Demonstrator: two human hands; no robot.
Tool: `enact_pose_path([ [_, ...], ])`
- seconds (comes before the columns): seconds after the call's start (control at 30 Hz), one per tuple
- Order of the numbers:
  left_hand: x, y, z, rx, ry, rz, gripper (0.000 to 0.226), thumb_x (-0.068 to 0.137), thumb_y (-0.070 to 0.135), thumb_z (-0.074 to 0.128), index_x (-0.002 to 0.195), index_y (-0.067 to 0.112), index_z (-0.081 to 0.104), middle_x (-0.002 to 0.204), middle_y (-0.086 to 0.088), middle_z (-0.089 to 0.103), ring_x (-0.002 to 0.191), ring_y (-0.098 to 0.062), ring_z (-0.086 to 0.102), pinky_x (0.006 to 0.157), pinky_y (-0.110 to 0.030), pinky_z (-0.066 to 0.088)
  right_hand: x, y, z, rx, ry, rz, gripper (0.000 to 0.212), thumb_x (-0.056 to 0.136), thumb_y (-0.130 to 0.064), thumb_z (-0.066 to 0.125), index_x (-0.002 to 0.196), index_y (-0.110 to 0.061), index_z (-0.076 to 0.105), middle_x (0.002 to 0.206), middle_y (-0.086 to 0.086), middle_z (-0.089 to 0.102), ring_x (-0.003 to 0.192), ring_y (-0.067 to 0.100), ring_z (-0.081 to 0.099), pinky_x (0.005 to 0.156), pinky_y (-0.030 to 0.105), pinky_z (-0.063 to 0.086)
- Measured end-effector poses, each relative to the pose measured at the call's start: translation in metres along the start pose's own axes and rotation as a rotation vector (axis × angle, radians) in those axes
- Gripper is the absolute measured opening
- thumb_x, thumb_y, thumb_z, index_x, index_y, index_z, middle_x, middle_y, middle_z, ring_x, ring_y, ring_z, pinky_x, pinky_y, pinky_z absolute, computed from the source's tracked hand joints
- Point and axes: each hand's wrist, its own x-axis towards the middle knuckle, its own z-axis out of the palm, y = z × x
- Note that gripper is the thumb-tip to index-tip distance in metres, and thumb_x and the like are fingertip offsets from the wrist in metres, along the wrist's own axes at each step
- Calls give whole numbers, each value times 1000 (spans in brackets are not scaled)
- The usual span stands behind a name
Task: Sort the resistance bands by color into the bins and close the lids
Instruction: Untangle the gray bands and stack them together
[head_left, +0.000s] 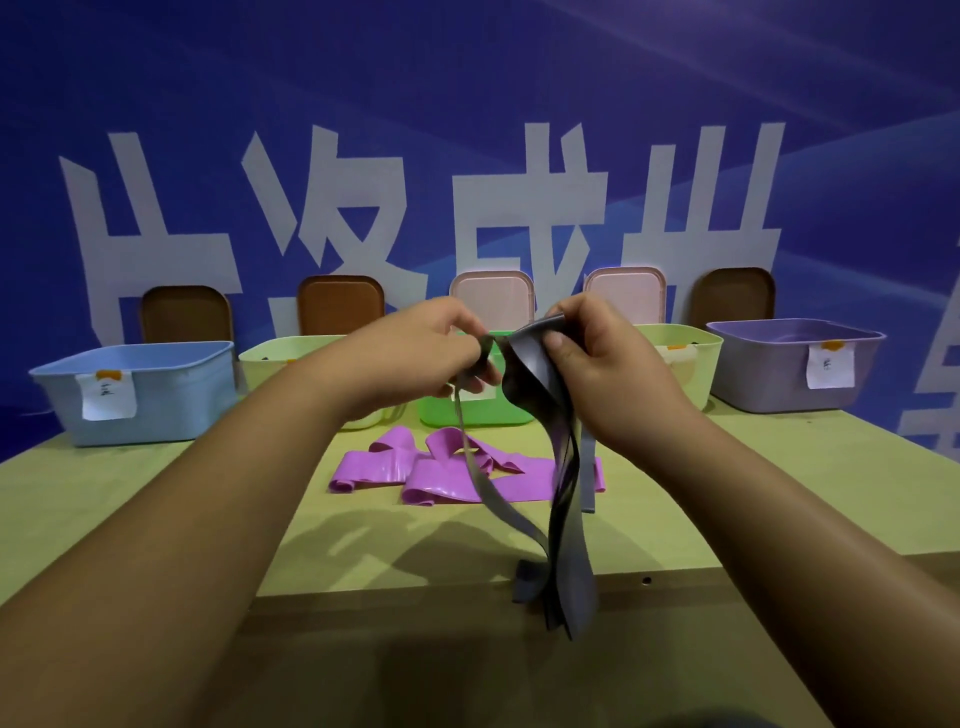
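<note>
Both hands hold a bunch of dark grey resistance bands (563, 519) above the table's middle. My left hand (415, 348) pinches one grey strip at its top. My right hand (597, 358) grips the folded top of the bunch, and the loops hang down to the table's front. Purple bands (441, 473) lie in a loose pile on the table behind the hanging grey ones. Five open bins stand in a row at the back: blue (156, 395), pale green (280, 358), bright green (483, 410), pale green (691, 353), grey-purple (779, 374).
Lids lean upright against the blue printed wall behind the bins: brown ones (340, 306) and pink ones (491, 296). White paper labels hang on the bins' fronts. The yellow-green table (156, 493) ends in a front edge with a small hole (647, 580).
</note>
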Motion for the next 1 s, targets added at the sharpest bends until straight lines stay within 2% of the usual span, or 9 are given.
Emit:
enact_pose_path([
  [0.07, 2, 0, 4, -232, 11, -12, 19, 109, 16, 51, 123, 17, 64, 96, -6, 80, 94, -21, 80, 96, -45, 63, -1, 1, 0, -11, 6, -14, 12, 114, -20, 52, 122, -24, 59, 107, -12, 67, 100, 3, 62, 80, 22, 51],
  [0.13, 3, 4, 3, -327, 65, 33, 20, 108, 21, 56, 121, 11, 67, 94, -7, 71, 84, -25, 71, 80, -39, 59, -2, 1, -2, -16, 30, -28, 13, 114, -20, 52, 124, -24, 59, 106, -14, 66, 100, 1, 62, 81, 21, 51],
  [0.2, 4, 9, -1, -355, 88, 66, 24, 106, 26, 60, 120, 9, 69, 89, -4, 66, 65, -15, 51, 59, -31, 42, 0, 1, -5, -30, 63, -52, 12, 113, -19, 53, 124, -22, 59, 105, -16, 65, 98, 0, 61, 80, 20, 50],
  [0.3, 3, 25, -13, -257, 36, 76, 26, 106, 30, 56, 122, 14, 69, 90, -5, 71, 55, -10, 39, 47, -25, 30, 4, -4, -11, -22, 86, -80, 11, 114, -19, 52, 122, -22, 58, 103, -18, 63, 97, 0, 62, 79, 18, 51],
  [0.43, 4, 42, -33, 165, -41, 103, 20, 106, 39, 58, 118, 28, 70, 94, 9, 81, 63, -12, 46, 51, -25, 37, 6, -8, -16, -38, 102, -126, 10, 115, -18, 50, 118, -26, 55, 99, -19, 62, 90, -3, 60, 68, 6, 44],
  [0.53, 2, 49, -44, 276, -167, 52, 25, 105, 47, 59, 119, 29, 69, 95, 5, 82, 71, -17, 49, 60, -31, 39, 5, -12, -19, -101, 91, -164, 8, 113, -20, 53, 115, -27, 52, 95, -21, 59, 89, 0, 60, 66, 6, 44],
  [0.67, -3, 50, -50, 479, -315, -105, 51, 96, 73, 57, 117, 29, 69, 97, 4, 83, 74, -22, 53, 68, -34, 44, 1, -13, -18, -193, 57, -196, 11, 111, -18, 56, 115, -27, 52, 100, -12, 62, 92, 9, 62, 76, 24, 54],
  [0.83, -2, 36, -37, 222, 0, 83, 33, 99, 62, 64, 110, 32, 72, 99, 9, 79, 80, -11, 79, 76, -35, 64, 0, -5, -10, -99, 97, -173, 8, 114, -21, 52, 116, -29, 53, 97, -24, 60, 90, -2, 62, 73, 21, 50],
  [1.0, -4, 27, -25, 264, 170, 232, 12, 99, 49, 71, 104, 39, 76, 99, 17, 75, 92, -3, 72, 85, -36, 62, -1, -9, -7, -6, 125, -130, 10, 114, -20, 51, 116, -29, 54, 96, -22, 62, 90, -14, 60, 71, 9, 49],
])
